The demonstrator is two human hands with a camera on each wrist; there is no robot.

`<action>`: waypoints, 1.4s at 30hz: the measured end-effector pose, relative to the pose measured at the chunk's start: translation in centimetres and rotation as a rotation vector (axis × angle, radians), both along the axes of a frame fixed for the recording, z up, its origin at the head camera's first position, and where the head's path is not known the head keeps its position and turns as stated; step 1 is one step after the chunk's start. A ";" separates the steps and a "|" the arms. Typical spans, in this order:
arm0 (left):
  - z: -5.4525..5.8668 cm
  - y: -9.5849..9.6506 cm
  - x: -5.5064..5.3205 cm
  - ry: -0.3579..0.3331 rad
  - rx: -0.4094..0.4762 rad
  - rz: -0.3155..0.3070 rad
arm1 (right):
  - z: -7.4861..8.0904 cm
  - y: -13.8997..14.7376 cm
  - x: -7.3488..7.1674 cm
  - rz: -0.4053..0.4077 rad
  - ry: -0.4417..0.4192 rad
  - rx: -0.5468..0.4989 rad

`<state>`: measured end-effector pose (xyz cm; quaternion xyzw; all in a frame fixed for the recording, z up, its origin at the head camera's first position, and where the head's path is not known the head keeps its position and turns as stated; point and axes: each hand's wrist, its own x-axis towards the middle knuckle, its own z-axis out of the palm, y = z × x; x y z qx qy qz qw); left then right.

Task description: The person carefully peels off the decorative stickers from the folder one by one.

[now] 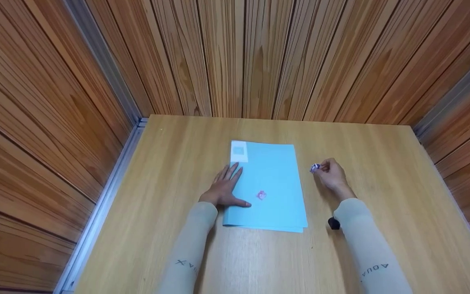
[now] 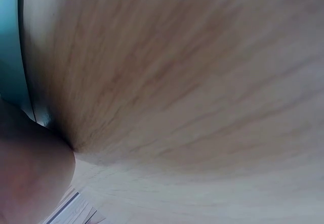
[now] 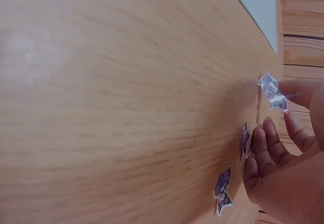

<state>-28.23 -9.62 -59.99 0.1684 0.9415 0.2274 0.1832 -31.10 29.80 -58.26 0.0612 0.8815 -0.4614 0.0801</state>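
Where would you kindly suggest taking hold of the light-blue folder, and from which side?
I'd pinch the light-blue folder at its lower right corner, coming from the right: the layers look offset there, while the left hand rests across its left edge.

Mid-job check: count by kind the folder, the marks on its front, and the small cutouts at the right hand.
Blue folder: 1
White patch: 1
Pink figure: 1
Purplish cutouts: 3 (one pinched by the right hand, a second and third beside it)
Total: 6
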 end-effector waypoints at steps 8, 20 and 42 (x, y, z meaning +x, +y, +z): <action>-0.1 0.0 -0.1 0.006 0.019 -0.006 | -0.3 -0.4 -0.3 -0.011 0.006 0.088; -0.2 0.0 -0.1 0.003 0.003 -0.006 | -0.4 -0.9 -0.3 -0.041 0.045 0.186; -0.3 -0.1 -0.2 0.015 0.031 -0.008 | -0.6 -1.1 -0.3 -0.045 0.045 0.220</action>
